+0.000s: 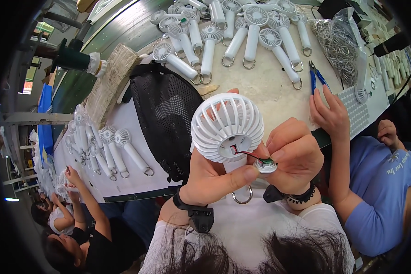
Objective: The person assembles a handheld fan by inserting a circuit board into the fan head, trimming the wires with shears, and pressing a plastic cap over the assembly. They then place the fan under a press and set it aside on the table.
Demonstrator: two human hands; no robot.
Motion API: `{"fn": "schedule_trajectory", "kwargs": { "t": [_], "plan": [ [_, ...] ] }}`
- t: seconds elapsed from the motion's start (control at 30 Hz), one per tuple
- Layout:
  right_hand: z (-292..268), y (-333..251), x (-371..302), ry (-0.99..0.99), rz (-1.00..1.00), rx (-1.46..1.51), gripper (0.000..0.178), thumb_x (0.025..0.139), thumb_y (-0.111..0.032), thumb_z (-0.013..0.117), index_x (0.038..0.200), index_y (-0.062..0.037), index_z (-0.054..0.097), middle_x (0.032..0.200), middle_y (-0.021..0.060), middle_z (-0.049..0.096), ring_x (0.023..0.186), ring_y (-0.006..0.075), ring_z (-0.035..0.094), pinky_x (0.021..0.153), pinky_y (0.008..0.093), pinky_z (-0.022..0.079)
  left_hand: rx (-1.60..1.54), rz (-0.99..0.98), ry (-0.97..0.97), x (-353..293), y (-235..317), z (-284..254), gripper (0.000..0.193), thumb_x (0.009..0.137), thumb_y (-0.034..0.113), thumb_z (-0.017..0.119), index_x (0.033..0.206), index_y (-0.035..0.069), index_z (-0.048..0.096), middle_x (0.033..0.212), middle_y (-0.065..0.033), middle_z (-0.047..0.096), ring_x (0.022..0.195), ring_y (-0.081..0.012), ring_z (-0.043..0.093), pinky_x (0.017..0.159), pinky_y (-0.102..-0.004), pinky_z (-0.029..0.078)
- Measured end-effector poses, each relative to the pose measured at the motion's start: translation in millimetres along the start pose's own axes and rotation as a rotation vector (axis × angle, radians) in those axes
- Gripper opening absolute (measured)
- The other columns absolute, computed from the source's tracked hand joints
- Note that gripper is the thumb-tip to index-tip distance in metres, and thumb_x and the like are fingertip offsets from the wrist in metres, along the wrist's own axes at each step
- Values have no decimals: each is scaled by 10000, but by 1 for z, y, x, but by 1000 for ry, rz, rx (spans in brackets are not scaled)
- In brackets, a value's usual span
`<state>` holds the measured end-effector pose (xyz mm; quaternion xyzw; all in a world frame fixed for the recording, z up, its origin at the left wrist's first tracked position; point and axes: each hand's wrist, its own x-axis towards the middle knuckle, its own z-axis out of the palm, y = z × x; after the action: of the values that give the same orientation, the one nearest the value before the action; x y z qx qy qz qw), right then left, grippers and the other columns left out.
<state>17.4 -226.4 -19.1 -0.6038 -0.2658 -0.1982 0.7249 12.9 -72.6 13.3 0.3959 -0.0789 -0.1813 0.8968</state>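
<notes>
One pale counter (278, 105) spreads before us, carrying many white handheld fans (251, 41), the farthest cut off at the top edge of our view. Left of our hands lies a black mesh bag (162, 118); we cannot make out anything within it. Smaller, toward the far right, a clear plastic bag (349, 27) is heaped with metal clips (334, 57). Close to us is one caged fan (226, 132), our left grip (210, 178) clamped around it just below the cage, some fingers hidden behind. Our right grip (294, 157) is pinched on a small round white piece (267, 169), just beside the cage. Red and black wires (249, 153) run from the hub to that piece, whose green part our fingertips mostly cover. Our left hand hides much of the handle; its metal ring (250, 195) shows beneath.
</notes>
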Motion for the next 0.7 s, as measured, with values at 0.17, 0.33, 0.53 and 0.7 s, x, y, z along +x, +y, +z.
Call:
{"fn": "schedule_trajectory", "kwargs": {
  "t": [0.17, 0.33, 0.53, 0.7],
  "plan": [
    [-1, 1, -1, 4, 4, 13, 306, 623, 33, 738, 876, -58, 590, 819, 79, 569, 736, 152, 526, 623, 244, 409, 1, 10, -33, 1, -2, -2, 902, 709, -43, 670, 1402, 69, 104, 1106, -92, 503, 939, -168, 564, 823, -306, 471],
    [0, 1, -1, -2, 3, 11, 299, 624, 37, 734, 871, -50, 588, 824, 79, 569, 732, 149, 523, 628, 245, 409, 9, -3, -11, 0, 0, -1, 903, 712, -37, 676, 1401, 67, 102, 1120, -94, 494, 940, -170, 565, 820, -303, 476],
    [3, 7, -6, 22, 32, 68, 294, 627, 48, 722, 870, -38, 579, 834, 81, 568, 732, 141, 520, 638, 238, 397, 163, 55, 54, -3, 3, 2, 920, 708, -24, 693, 1396, 64, 88, 1135, -100, 485, 946, -172, 569, 819, -302, 480],
    [3, 7, -6, 19, 26, 93, 298, 628, 48, 719, 876, -37, 576, 838, 84, 569, 732, 137, 518, 637, 233, 388, 207, 77, 44, -4, 3, 1, 933, 706, -11, 704, 1394, 67, 77, 1133, -102, 487, 944, -169, 571, 818, -302, 481]
  ]
}}
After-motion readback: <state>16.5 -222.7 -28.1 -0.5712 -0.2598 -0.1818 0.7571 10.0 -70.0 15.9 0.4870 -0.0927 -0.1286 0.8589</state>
